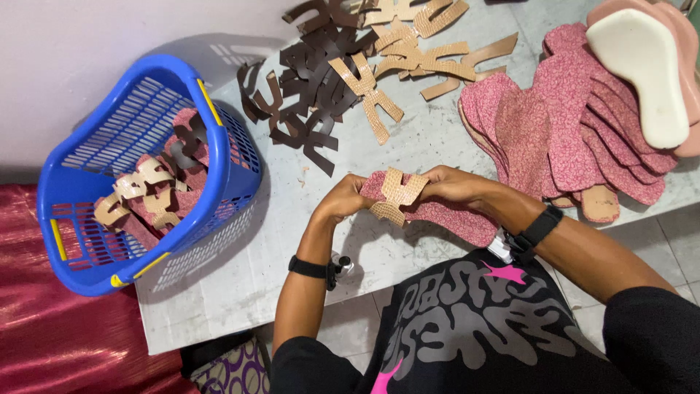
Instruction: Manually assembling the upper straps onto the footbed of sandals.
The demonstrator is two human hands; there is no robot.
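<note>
Above the near edge of the grey bench (240,292), both hands meet on one piece of work: a pink patterned insole (456,219) with a tan cross-shaped strap (397,195) laid over its toe end. The left hand (343,197) is curled, its fingers closed on the left edge of the strap and the insole tip beneath it. The right hand (453,184) is likewise closed in a pinch, thumb and fingers pressing the right arm of the strap against the insole. The two hands sit just beside each other, with the strap between them, and the heel end of the insole trails toward the person's right, lying on the bench. Each wrist wears a black band.

Left of the insole, a blue plastic basket (95,241) stands tilted on the bench, and it holds more pink insoles with tan and brown straps on them. Beyond the insole, toward the far side of the bench, lies a loose heap of dark brown straps (306,87), and next to it a heap of tan straps (423,44). Right of the insole, a fanned stack of pink insoles (569,124) covers that end of the bench, with a pale cream sole (645,73) resting on top of the stack.
</note>
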